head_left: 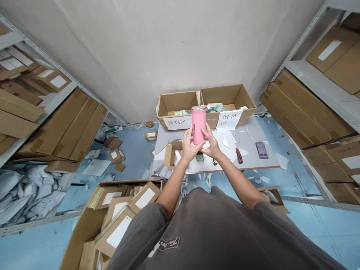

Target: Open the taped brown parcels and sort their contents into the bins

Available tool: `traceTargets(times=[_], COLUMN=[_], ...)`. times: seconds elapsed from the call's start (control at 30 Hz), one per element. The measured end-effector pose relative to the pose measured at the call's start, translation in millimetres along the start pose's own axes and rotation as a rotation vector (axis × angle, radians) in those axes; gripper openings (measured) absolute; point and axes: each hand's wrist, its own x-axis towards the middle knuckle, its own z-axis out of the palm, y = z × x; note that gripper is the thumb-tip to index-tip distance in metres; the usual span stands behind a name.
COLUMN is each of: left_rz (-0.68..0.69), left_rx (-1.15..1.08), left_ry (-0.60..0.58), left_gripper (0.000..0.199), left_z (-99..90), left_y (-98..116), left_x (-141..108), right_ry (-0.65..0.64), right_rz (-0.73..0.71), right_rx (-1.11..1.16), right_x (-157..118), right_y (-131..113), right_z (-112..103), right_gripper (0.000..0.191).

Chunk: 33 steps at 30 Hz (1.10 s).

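Observation:
A pink cylindrical bottle (pixel 198 125) with a silver lid is held upright above the white table (pixel 253 131). My left hand (pixel 189 146) grips its lower left side, and my right hand (pixel 211 144) wraps its lower right side. Behind the bottle stand two open cardboard boxes with handwritten paper signs, the left box (pixel 177 100) and the right box (pixel 225 95), both holding small items. Below my left hand, a small open carton (pixel 168 155) sits at the table's front left. A red and black cutter (pixel 239 155) lies to the right of my right hand.
A large carton (pixel 73 240) full of packed boxes stands at the lower left. Shelves with cartons flank both sides, the left shelf (pixel 53 108) and the right shelf (pixel 323 82). Paper scraps litter the blue floor (pixel 135 150). A white cable (pixel 250 135) crosses the table's right part.

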Motion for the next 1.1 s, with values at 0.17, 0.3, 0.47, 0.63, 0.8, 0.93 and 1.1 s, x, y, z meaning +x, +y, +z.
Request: traceTargets(times=[0.17, 0.3, 0.47, 0.63, 0.8, 0.93, 1.1], left_rz=[-0.016, -0.023, -0.001, 0.007, -0.031, -0.03, -0.053], left_rx=[-0.027, 0.017, -0.059, -0.019, -0.122, -0.092, -0.13], left_ry=[0.01, 0.044, -0.006, 0.002, -0.07, -0.07, -0.082], left_gripper=[0.104, 0.111, 0.11, 0.11, 0.113, 0.117, 0.122], left_z=[3.5, 1.9, 0.3, 2.3, -0.7, -3.8, -6.0], left_y=[5.3, 13.6, 15.1, 15.2, 16.9, 18.3, 17.3], left_x=[-2.1, -0.1, -1.0, -0.3, 1.6, 2.6, 4.3], right_ry=[0.022, 0.049, 0.033, 0.025, 0.024, 0.009, 0.028], right_rz=[0.009, 0.011, -0.027, -0.032, -0.03, -0.025, 0.017], right_rx=[0.016, -0.039, -0.062, -0.044, -0.037, -0.038, 0.033], right_x=[1.3, -0.7, -0.4, 3.5, 0.5, -2.3, -4.0], right_y=[-5.3, -5.4, -3.4, -6.9, -5.1, -5.7, -5.1], right_z=[3.1, 5.4, 3.0, 1.1, -1.3, -0.6, -4.3], right_gripper=[0.111, 0.105, 0.111, 0.112, 0.112, 0.11, 0.12])
